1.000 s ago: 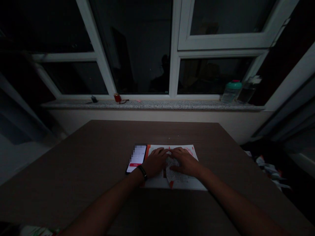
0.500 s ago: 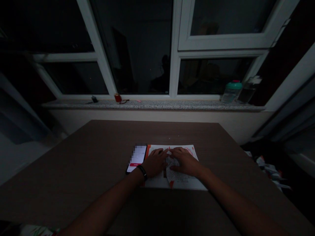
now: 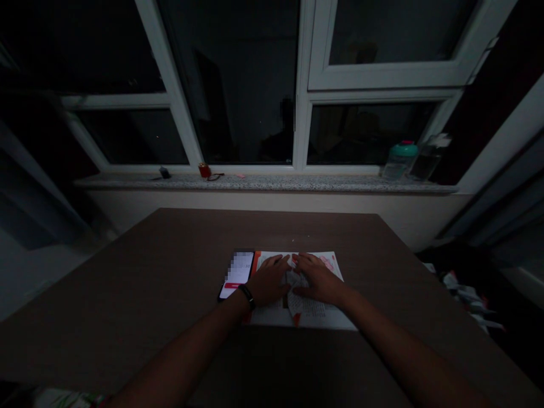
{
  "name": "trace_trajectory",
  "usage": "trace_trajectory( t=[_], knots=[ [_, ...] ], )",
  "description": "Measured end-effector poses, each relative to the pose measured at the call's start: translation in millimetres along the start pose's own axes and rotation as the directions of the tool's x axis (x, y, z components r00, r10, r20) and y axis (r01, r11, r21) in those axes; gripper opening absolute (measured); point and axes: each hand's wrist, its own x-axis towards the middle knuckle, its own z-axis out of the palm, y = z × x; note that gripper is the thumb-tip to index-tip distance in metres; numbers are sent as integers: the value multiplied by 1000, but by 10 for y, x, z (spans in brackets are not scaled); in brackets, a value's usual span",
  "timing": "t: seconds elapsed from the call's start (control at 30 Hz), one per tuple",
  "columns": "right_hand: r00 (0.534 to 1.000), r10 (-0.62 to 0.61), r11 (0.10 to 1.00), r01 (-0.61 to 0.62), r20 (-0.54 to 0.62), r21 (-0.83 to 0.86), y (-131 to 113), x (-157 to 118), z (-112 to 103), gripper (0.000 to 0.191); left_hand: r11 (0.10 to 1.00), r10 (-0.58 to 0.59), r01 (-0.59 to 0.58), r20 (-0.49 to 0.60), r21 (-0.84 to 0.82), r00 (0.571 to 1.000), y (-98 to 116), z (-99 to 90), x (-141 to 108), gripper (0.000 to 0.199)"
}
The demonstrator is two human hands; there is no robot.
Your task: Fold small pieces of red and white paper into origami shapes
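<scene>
A folded piece of printed paper (image 3: 296,303) with orange corners lies on a white printed booklet (image 3: 340,323) with an orange left edge. My left hand (image 3: 268,282) touches the folded paper from the left, its fingers curved around that side. From the right, my right hand (image 3: 319,279) has its fingers on the same paper, thumb toward the middle. Both hands seem to pinch the paper between them; the exact finger contact is dim. A phone (image 3: 238,269) with a lit screen lies just left of the booklet.
The brown table (image 3: 170,249) stands before a windowsill (image 3: 272,181). On the sill are a teal-lidded bottle (image 3: 400,160), a clear bottle (image 3: 428,157), a small red jar (image 3: 204,170) and a small dark bottle (image 3: 164,172). Crumpled papers (image 3: 465,292) lie beyond the table's right edge.
The fingertips of my hands have parted slightly at the top of the folded paper, showing more of its orange tip. The left thumb now shows near the paper's middle.
</scene>
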Motion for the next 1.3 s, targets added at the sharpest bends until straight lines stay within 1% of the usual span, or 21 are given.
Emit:
trace_trajectory(
  t=[0.03, 0.1, 0.17, 0.23, 0.33, 0.5, 0.57, 0.67, 0.77, 0.87, 1.03, 1.13, 1.2, 1.3],
  knots=[
    [1000, -15, 1000, 14, -8, -18, 0, -4, 1, 52, 999, 23, -23, -12, 25, 1000, 12, -11, -11, 48],
    [999, -34, 998, 33, -20, -55, -10, -9, -4, 47, 997, 40, -39, -24, 67, 999, 46, -49, -23, 43],
    [999, -32, 996, 29, -33, -90, -29, -10, -15, 45, 995, 32, -28, -40, 92, 999, 87, -96, -18, 35],
    [999, -18, 993, 13, -41, -120, -50, -10, -29, 43, 994, 40, -37, -27, 104, 999, 122, -139, -3, 25],
    [999, 3, 990, -9, -44, -141, -67, -9, -41, 43, 995, 31, -32, 7, 92, 999, 150, -173, 8, 18],
    [999, 6, 991, -12, -44, -133, -68, -6, -34, 44, 997, 15, -14, -7, 81, 1000, 171, -189, -22, 22],
    [999, 5, 991, -11, -45, -134, -73, -5, -33, 44, 995, 7, -8, 8, 95, 1000, 182, -196, -34, 24],
    [999, 2, 990, -8, -41, -142, -99, -9, -49, 39, 993, 1, -5, 36, 114, 999, 186, -196, -40, 24],
    [1000, -7, 989, 2, -31, -147, -134, -27, -83, 32, 991, -7, 3, 33, 134, 999, 175, -175, -42, 24],
    [1000, -24, 989, 22, -15, -145, -141, -52, -106, 33, 985, -7, 4, 17, 172, 1000, 167, -156, -45, 24],
    [999, -27, 988, 21, -37, -155, -81, -55, -88, 31, 976, -13, 14, -4, 217, 1000, 173, -183, -39, 14],
    [998, -23, 985, 12, -58, -174, -72, -29, -71, 23, 972, -16, 17, -10, 236, 1000, 179, -215, -29, 12],
    [998, -28, 977, 15, -60, -212, -88, -12, -68, 14, 971, -9, 10, -7, 237, 1000, 181, -226, -20, 11],
    [998, -36, 961, 21, -48, -277, -125, 3, -74, 14, 976, 23, -23, 4, 217, 1000, 176, -217, -7, 6]
  ],
)
